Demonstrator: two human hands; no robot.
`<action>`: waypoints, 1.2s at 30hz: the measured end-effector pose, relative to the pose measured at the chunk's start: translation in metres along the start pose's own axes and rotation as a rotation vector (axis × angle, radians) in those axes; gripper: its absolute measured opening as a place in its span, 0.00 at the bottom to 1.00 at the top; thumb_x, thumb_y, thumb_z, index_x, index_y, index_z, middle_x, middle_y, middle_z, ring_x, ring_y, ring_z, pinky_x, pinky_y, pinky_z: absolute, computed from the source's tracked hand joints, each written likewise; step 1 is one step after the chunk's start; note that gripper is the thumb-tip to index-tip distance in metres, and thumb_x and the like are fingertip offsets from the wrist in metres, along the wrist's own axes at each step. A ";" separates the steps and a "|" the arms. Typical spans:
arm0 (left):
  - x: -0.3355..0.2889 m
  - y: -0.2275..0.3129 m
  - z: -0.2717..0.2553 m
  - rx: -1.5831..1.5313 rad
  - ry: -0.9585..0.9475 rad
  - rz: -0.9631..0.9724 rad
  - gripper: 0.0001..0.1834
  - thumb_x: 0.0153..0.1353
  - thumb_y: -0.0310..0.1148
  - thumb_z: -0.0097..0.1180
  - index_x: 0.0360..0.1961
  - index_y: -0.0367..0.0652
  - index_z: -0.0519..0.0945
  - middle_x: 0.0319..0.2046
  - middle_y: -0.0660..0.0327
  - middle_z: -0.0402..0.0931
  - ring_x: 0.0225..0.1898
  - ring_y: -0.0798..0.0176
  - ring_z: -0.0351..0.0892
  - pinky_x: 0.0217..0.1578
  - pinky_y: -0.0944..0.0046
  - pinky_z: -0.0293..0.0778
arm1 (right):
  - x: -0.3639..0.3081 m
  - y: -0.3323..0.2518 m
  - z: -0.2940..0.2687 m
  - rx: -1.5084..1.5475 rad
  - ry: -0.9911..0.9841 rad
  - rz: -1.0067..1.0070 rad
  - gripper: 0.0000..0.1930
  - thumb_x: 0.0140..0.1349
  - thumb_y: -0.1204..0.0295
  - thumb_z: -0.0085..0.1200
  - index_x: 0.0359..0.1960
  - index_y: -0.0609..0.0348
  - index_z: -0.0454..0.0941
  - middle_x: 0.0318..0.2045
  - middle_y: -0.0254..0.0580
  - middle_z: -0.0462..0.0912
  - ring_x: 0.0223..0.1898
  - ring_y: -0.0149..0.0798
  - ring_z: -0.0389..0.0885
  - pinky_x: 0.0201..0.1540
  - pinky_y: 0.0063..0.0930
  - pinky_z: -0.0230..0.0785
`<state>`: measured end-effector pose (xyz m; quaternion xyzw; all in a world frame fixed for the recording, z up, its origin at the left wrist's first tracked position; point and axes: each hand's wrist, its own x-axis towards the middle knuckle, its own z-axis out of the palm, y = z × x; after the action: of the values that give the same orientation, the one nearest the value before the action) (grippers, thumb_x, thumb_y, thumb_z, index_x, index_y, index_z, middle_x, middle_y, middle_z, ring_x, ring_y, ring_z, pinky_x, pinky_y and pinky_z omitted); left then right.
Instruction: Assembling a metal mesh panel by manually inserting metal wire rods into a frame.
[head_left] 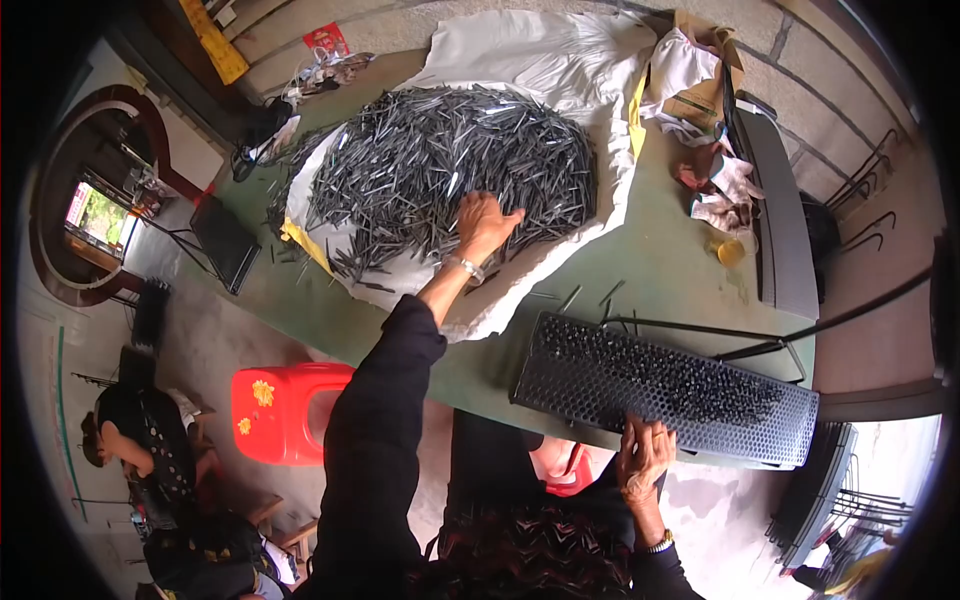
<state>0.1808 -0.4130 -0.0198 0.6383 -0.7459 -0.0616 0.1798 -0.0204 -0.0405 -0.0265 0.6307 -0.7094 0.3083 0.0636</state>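
Observation:
A large heap of thin dark sticks (pixel 440 150) is piled on a white cloth (pixel 540 45) on the green table. My left hand (pixel 485 222) reaches into the near side of the heap, thumb spread away from the fingers; the fingertips are partly hidden among the sticks. To the right, along the table's near edge, lies a long black rack full of round holes (pixel 730 440). Many of its upper holes are filled with dark pieces, while the lower rows look unfilled. Against the rack's near edge, my right hand (pixel 645 458) is closed; what its fingers hold is hidden.
A few sticks lie loose on the green table (pixel 660 240). Crumpled gloves (pixel 728 190), a cup of yellow liquid (pixel 730 250) and a grey panel (pixel 775 210) are at the right. A red stool (pixel 280 412) stands on the left. Other people sit at lower left.

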 end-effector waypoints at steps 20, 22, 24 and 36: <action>0.091 0.024 0.061 0.382 -0.279 -0.261 0.31 0.57 0.37 0.54 0.60 0.38 0.62 0.50 0.30 0.64 0.47 0.31 0.70 0.32 0.38 0.77 | -0.002 0.000 0.004 0.092 -0.023 0.037 0.08 0.55 0.76 0.58 0.36 0.52 0.79 0.22 0.35 0.69 0.25 0.39 0.68 0.31 0.36 0.57; 0.091 0.008 0.065 0.262 -0.174 -0.223 0.38 0.45 0.33 0.64 0.55 0.35 0.58 0.46 0.30 0.68 0.46 0.34 0.75 0.41 0.49 0.76 | -0.004 0.000 0.004 0.097 -0.018 0.033 0.08 0.55 0.76 0.58 0.36 0.52 0.79 0.22 0.35 0.69 0.25 0.39 0.68 0.30 0.35 0.56; 0.094 0.000 0.063 0.250 -0.183 -0.190 0.37 0.45 0.32 0.63 0.54 0.35 0.57 0.46 0.29 0.70 0.47 0.37 0.76 0.42 0.52 0.76 | -0.004 -0.002 0.002 0.098 -0.023 0.040 0.07 0.55 0.77 0.58 0.36 0.53 0.79 0.22 0.35 0.69 0.25 0.39 0.68 0.30 0.35 0.56; 0.063 -0.050 -0.002 -0.487 -0.421 -0.209 0.56 0.36 0.36 0.66 0.66 0.26 0.52 0.39 0.49 0.77 0.37 0.56 0.77 0.39 0.64 0.72 | 0.012 -0.012 -0.010 0.158 -0.063 0.111 0.03 0.58 0.79 0.53 0.33 0.59 0.77 0.23 0.43 0.72 0.25 0.44 0.71 0.32 0.36 0.59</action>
<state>0.2203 -0.4827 -0.0218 0.6231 -0.6605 -0.3865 0.1615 -0.0146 -0.0461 -0.0088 0.6027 -0.7185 0.3464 -0.0257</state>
